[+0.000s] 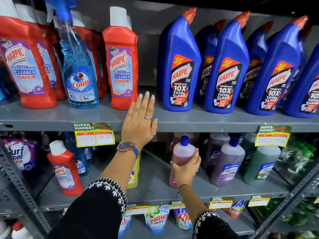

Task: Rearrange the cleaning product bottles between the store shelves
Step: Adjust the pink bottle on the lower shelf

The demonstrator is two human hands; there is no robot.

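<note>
My left hand (pixel 140 121) is open, fingers spread, resting at the front edge of the upper grey shelf (pixel 207 120), in the gap between a red Harpic bathroom cleaner bottle (pixel 120 62) and a blue Harpic toilet cleaner bottle (pixel 179 66). My right hand (pixel 187 167) is closed around a pink bottle with a blue cap (pixel 183 150), which stands on the lower shelf (pixel 155 188). A blue Colin spray bottle (pixel 78 69) stands among the red Harpic bottles at the upper left.
Several blue Harpic bottles (pixel 226 69) fill the upper right. The lower shelf holds a purple Lizol bottle (pixel 227 163), a green bottle (pixel 260 164), a yellow bottle (pixel 133 173), a red Harpic bottle (pixel 63 169) and Colin bottles. Detergent pouches (pixel 157 219) sit below. Price tags (pixel 94 135) hang off the shelf edges.
</note>
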